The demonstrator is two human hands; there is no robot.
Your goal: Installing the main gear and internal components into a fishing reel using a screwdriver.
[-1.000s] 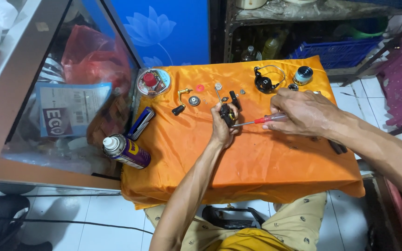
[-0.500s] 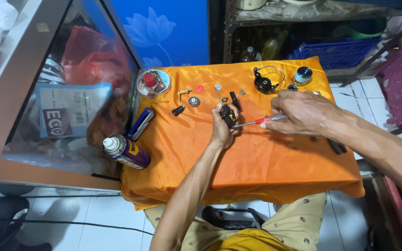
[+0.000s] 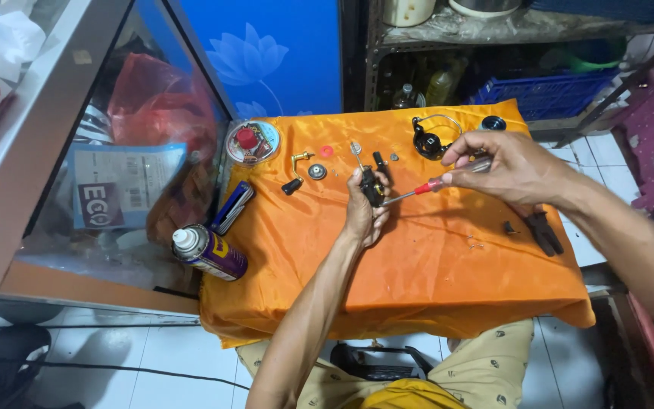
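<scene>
Head view: left hand (image 3: 362, 212) grips a small black part (image 3: 371, 185) w/ fingers closed round it, just above the orange cloth (image 3: 433, 280) mid-table. Right hand (image 3: 512, 168) pinches a red-handled screwdriver (image 3: 421, 188), tip at the part. Spray can (image 3: 207, 252) lies at cloth's left edge, pliers (image 3: 545, 231) at right.

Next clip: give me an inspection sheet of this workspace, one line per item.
Surface: orange cloth covering a small table.
Job's things: small black part gripped in left hand; red-handled screwdriver in right hand, tip at the part.
Clutter: spray can, round tin, crank handle, black reel body, pliers, small loose parts.
Grippers: both hands closed on their things.
Cables: one dark cable on the floor tiles.
Surroundings: glass cabinet left, shelf with blue basket behind.
</scene>
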